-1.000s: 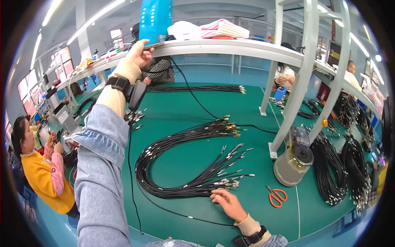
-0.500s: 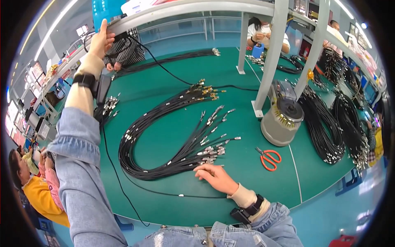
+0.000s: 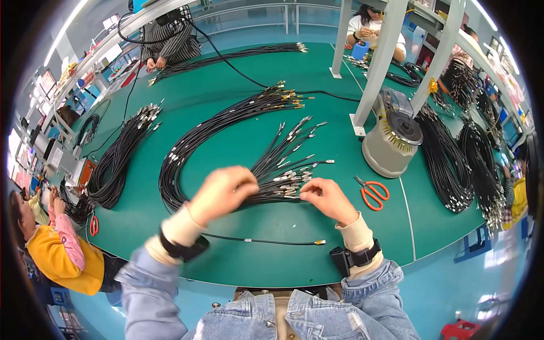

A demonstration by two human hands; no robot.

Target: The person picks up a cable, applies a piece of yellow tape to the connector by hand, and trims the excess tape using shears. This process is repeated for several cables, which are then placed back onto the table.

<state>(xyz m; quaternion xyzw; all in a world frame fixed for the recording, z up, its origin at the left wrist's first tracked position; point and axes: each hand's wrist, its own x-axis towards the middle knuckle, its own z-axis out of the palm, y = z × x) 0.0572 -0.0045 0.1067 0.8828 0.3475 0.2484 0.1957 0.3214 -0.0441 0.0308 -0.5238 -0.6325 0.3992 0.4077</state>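
A curved bundle of thin black cables [image 3: 180, 144] with metal connectors and small white labels lies on the green table. My right hand [image 3: 331, 199] is at the bundle's near ends, with thumb and forefinger pinched on a cable end. My left hand [image 3: 222, 195], somewhat blurred, hovers over the near part of the bundle. Its fingers are bent, the thumb apart from them, and nothing shows in it. A single black cable [image 3: 275, 243] lies nearer to me, ending in a yellow and silver tip.
Red-handled cutters [image 3: 374, 195] and a round grey machine [image 3: 391, 141] stand right, beside white frame posts [image 3: 377, 71]. Other cable bundles lie left [image 3: 122, 153], at the far side [image 3: 238, 59] and right [image 3: 445, 164]. Co-workers sit left and across the table.
My left hand has come down from the overhead rack to the bundle. The right hand has moved slightly right and up to the cable ends. The view has shifted.
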